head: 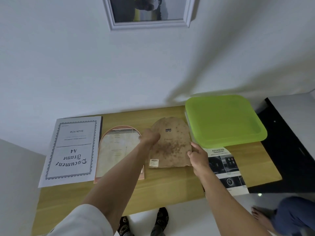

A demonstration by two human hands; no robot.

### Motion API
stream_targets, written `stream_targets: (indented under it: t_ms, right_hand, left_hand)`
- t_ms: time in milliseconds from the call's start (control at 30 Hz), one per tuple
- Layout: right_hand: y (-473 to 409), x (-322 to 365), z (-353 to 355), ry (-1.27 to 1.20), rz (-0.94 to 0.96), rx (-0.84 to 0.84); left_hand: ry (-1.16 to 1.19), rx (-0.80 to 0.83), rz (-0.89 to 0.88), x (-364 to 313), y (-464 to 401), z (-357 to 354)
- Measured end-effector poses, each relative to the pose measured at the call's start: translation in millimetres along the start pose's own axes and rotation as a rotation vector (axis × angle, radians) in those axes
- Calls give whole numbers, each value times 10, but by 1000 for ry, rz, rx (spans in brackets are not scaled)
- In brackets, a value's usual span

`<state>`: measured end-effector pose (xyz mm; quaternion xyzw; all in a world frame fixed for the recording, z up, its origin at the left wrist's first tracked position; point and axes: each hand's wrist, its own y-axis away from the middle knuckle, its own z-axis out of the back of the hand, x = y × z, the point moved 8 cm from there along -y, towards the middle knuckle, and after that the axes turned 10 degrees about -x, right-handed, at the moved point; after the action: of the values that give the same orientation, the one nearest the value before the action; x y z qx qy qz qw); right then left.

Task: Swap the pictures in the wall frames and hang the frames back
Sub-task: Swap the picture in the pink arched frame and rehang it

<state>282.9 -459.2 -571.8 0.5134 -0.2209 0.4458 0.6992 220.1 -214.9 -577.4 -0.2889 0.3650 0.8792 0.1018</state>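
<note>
An arched brown backing board [172,147] with a barcode sticker lies on the wooden table [170,188]. My left hand [150,137] rests on its left edge, fingers curled. My right hand [197,155] grips its right edge. To the left lies an arched pink frame [117,150], face down, with a pale sheet in it. Further left is a rectangular frame under a "Document Frame A4" sheet [73,150]. A white-framed picture [148,12] hangs on the wall above.
A green tray [223,120] sits on a clear box at the table's back right. A printed car brochure [226,169] lies under my right hand's side. A black surface [289,142] stands at the right. Another person's foot and leg [279,217] show at the lower right.
</note>
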Motion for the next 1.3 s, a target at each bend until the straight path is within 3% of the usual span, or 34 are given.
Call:
stream_targets:
  t_ms: [133, 300, 567, 733, 933, 1300]
  right_hand:
    - [53, 25, 54, -58, -16, -13]
    - [144, 37, 0, -127, -51, 13]
    - [557, 200, -655, 184, 64, 256]
    - [760, 182, -1082, 331, 211, 260]
    - [979, 89, -1528, 422, 324, 320]
    - [1047, -18, -1651, 549, 418, 219]
  left_hand:
    - [-180, -16, -158, 51, 79, 42]
    - [-15, 49, -346, -25, 325, 333]
    - [-6, 14, -329, 367, 170, 1147]
    - [-22, 20, -383, 785, 89, 1537]
    - [-90, 4, -271, 1329, 3, 1893]
    - [-112, -30, -227, 1697, -62, 1853]
